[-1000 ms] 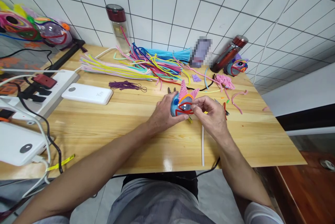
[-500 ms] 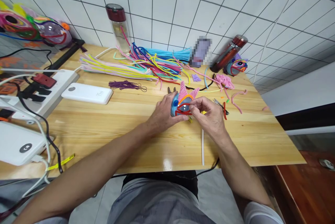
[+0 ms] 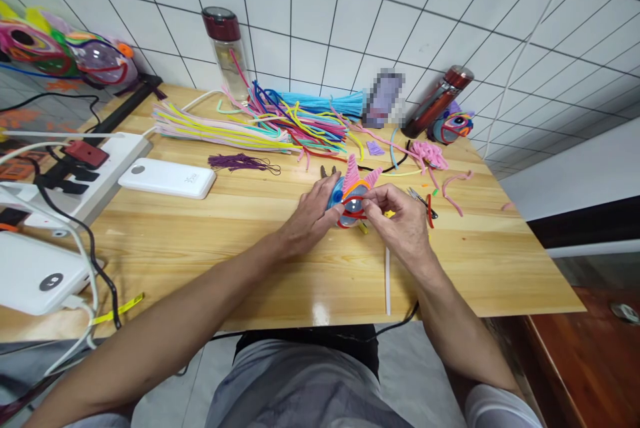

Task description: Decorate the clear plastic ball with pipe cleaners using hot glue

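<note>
A rounded, clear craft ornament (image 3: 353,205) sits at the middle of the table, trimmed with pink pointed ears, an orange band, a blue disc and red pipe cleaner. My left hand (image 3: 317,211) is wrapped round its left side, the thumb against its front by the red strip. At its right side my right hand (image 3: 399,215) pinches the end of the red pipe cleaner (image 3: 353,199) between thumb and forefinger. Partly hidden behind the right hand is a small yellow piece (image 3: 389,214). Scissors (image 3: 423,203) and a short red piece (image 3: 430,211) lie just right of it.
Bundles of coloured pipe cleaners (image 3: 225,130) lie along the back. A clear bottle (image 3: 229,55) and a red flask (image 3: 438,103) stand by the wall. Purple tassels (image 3: 243,163), a white power bank (image 3: 167,178) and a power strip (image 3: 95,178) are at left.
My left thumb has moved up from below the ornament onto its front. The red strip has shifted a little; my right hand keeps its pinch in nearly the same place.
</note>
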Tool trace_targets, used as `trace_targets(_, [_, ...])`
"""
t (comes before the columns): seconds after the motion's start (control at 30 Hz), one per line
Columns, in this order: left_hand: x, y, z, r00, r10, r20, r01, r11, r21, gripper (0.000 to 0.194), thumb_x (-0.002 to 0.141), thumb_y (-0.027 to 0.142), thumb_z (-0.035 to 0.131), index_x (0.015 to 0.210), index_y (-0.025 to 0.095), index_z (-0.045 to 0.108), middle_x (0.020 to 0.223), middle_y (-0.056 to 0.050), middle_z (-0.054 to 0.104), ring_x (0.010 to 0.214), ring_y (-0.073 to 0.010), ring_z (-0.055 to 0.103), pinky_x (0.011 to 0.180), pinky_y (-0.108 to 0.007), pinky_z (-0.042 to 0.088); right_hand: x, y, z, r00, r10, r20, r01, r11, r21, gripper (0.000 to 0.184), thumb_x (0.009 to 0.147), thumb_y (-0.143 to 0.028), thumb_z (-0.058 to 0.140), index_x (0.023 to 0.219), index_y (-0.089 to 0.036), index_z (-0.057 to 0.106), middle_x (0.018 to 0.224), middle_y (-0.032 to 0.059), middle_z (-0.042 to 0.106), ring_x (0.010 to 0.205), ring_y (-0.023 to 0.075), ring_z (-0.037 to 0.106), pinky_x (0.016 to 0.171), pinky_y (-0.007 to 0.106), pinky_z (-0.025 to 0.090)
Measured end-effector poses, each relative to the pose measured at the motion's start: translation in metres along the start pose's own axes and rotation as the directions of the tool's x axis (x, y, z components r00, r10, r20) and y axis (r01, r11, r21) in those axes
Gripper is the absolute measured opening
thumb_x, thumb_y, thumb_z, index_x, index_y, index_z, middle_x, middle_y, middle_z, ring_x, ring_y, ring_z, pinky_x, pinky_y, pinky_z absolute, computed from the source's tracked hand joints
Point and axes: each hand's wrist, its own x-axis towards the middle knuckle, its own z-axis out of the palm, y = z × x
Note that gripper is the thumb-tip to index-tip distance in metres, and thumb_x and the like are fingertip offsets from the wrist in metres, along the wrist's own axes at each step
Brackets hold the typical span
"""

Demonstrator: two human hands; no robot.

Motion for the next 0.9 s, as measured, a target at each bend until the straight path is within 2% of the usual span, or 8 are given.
trace_targets(0.17, [-0.0001,0.0004,-0.0013,0.999,-0.027,0.023,0.027,1.000,-0.001,0.076,0.107,0.051,0.037,0.175,0.020,0.025,0.181,-0.017,0.030,0.169,-0.0345,0.025,0.135,-0.062,0.023,-0.0003,0.0002,0.0008,1.000,0.001,-0.004,-0.001,1.000,0.018,0.007,0.086,-0.025,0.067,0.085,-0.024,0.073,0.071,0.0000,0.073,0.060,0.0161,0.064,0.062,0.032,0.052])
trace_targets(0.57, [-0.0004,-0.0027,-0.0015,1.000,-0.019,0.008,0.019,1.000,-0.013,0.073,0.106,0.049,0.042,0.174,0.026,0.028,0.180,-0.014,0.034,0.168,-0.0349,0.029,0.135,-0.063,0.025,0.0003,0.0012,-0.0002,1.000,-0.019,0.016,0.019,1.000,0.001,0.009,0.090,-0.027,0.067,0.086,-0.025,0.074,0.076,0.0013,0.076,0.062,0.0167,0.065,0.064,0.033,0.053])
trace_targets(0.67, [-0.0005,-0.0028,-0.0020,0.999,-0.032,0.023,0.033,0.999,-0.014,0.075,0.106,0.049,0.040,0.175,0.023,0.027,0.180,-0.015,0.033,0.169,-0.0342,0.027,0.136,-0.061,0.024,0.0001,0.0033,-0.0011,0.999,-0.042,0.025,0.042,0.999,-0.003,0.010,0.092,-0.027,0.067,0.088,-0.024,0.076,0.079,0.0020,0.076,0.063,0.0167,0.065,0.064,0.033,0.052])
trace_targets(0.9, [-0.0002,-0.0049,-0.0019,0.999,-0.031,0.022,0.031,0.999,-0.022,0.074,0.107,0.050,0.039,0.175,0.023,0.026,0.180,-0.014,0.033,0.169,-0.0343,0.027,0.136,-0.061,0.023,0.0030,0.0097,-0.0089,0.992,-0.085,0.091,0.085,0.996,0.004,0.014,0.097,-0.030,0.068,0.095,-0.025,0.081,0.090,0.0048,0.079,0.077,0.0199,0.070,0.073,0.035,0.056])
